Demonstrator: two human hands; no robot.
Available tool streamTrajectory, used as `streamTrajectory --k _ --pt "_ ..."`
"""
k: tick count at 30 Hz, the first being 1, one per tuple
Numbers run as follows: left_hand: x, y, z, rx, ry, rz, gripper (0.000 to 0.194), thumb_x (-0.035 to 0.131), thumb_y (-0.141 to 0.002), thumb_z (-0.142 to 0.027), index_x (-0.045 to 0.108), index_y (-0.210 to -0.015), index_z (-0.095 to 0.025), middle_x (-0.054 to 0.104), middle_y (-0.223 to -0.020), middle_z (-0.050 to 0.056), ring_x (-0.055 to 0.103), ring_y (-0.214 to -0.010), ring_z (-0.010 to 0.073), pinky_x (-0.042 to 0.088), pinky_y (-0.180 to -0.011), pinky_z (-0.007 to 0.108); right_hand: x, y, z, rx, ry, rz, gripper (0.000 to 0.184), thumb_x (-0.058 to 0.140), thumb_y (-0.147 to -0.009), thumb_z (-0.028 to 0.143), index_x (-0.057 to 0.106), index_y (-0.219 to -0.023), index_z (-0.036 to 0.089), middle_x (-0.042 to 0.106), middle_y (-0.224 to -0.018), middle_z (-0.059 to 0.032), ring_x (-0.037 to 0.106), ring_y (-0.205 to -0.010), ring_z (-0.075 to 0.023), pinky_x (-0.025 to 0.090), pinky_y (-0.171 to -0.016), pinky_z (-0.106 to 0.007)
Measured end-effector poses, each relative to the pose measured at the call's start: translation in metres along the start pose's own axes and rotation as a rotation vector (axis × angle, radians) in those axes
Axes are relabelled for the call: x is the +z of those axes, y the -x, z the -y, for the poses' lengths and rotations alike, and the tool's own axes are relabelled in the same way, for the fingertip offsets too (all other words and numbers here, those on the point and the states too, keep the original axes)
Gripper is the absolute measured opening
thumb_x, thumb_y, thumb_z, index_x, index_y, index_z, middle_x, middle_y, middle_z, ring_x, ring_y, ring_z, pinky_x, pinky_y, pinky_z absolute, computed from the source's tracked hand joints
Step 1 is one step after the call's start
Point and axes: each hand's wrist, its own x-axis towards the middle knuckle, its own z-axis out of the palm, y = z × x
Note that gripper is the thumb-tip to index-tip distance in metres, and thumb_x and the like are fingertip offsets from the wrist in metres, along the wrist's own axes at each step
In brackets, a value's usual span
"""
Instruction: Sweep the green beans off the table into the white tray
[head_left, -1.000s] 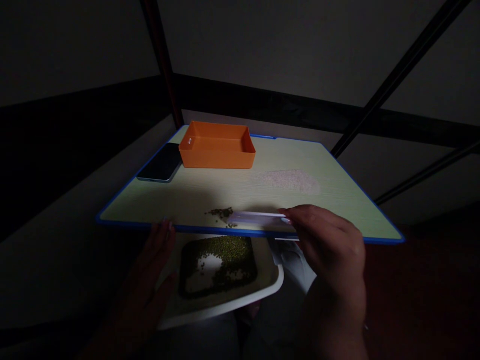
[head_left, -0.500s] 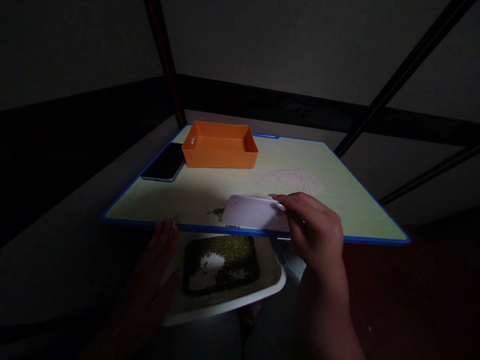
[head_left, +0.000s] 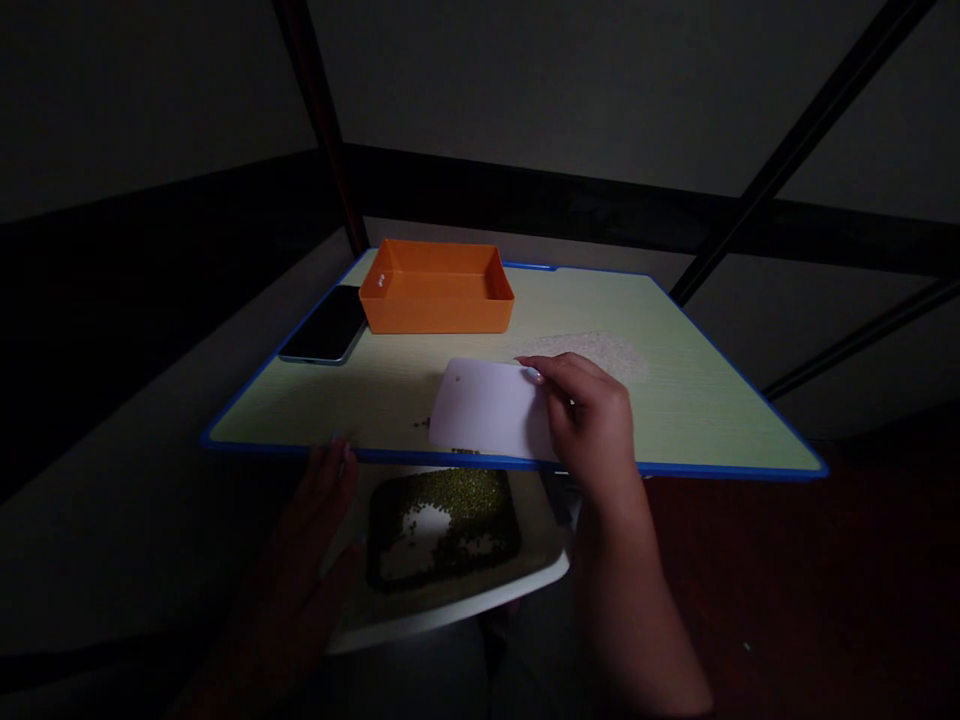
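My right hand (head_left: 592, 420) pinches a thin white flat sheet (head_left: 487, 410) with a small hole near one corner, holding it tilted by the table's front edge. A few dark green beans (head_left: 422, 423) lie left of the sheet, and a few more show at the edge under it. My left hand (head_left: 315, 540), in shadow, has its fingers stretched out at the front edge, beside the white tub (head_left: 540, 565). Small green beans (head_left: 469, 490), which look like mung beans, are spread over the tub's bottom, with bare patches between.
A thin layer of pale grains (head_left: 600, 352) lies on the blue-edged table (head_left: 697, 400), right of centre. Toward the back left stands an orange box (head_left: 442, 316), with a dark-screened phone (head_left: 326, 325) beside it. Dark-framed wall panels rise behind.
My right hand has moved left and slightly away from me with the white sheet, which now covers some of the loose beans. My left hand has stayed nearly still.
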Motion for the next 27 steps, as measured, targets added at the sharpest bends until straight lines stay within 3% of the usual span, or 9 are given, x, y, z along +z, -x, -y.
streamTrajectory --k 13,17,23,27 --pt "-0.001 0.001 -0.002 -0.004 -0.014 0.006 0.063 0.038 -0.092 -0.035 0.010 -0.149 -0.041 0.013 -0.165 -0.002 0.014 -0.150 0.0258 0.028 -0.115 0.054 0.006 -0.001 -0.003 0.078 -0.052 0.045 0.027 0.048 -0.087 0.010 0.073 -0.093 0.018 0.074 -0.085 -0.0062 0.067 -0.082 -0.0164 0.051 -0.076 -0.033" --pt "-0.003 -0.001 -0.004 0.011 -0.021 -0.001 0.064 0.039 -0.092 -0.034 0.010 -0.148 -0.042 0.014 -0.164 -0.001 0.017 -0.148 0.0271 0.031 -0.113 0.054 -0.004 0.003 -0.004 0.100 -0.059 -0.002 0.025 0.049 -0.090 0.014 0.073 -0.091 0.020 0.074 -0.085 -0.0051 0.067 -0.082 -0.0166 0.051 -0.075 -0.033" --pt "-0.001 -0.001 -0.002 0.024 -0.033 -0.004 0.065 0.041 -0.092 -0.033 0.011 -0.149 -0.040 0.018 -0.163 0.000 0.018 -0.147 0.0259 0.031 -0.113 0.050 -0.030 0.014 -0.022 0.188 0.069 -0.191 0.018 0.056 -0.088 0.021 0.074 -0.090 0.019 0.076 -0.085 -0.0059 0.069 -0.079 -0.0191 0.052 -0.070 -0.034" --pt "0.000 0.000 -0.002 0.034 -0.041 -0.024 0.064 0.040 -0.092 -0.033 0.011 -0.149 -0.039 0.018 -0.163 0.001 0.019 -0.147 0.0249 0.031 -0.113 0.048 -0.035 0.016 -0.027 0.232 0.083 -0.170 0.018 0.057 -0.086 0.022 0.074 -0.088 0.019 0.077 -0.086 -0.0074 0.070 -0.079 -0.0202 0.052 -0.069 -0.035"
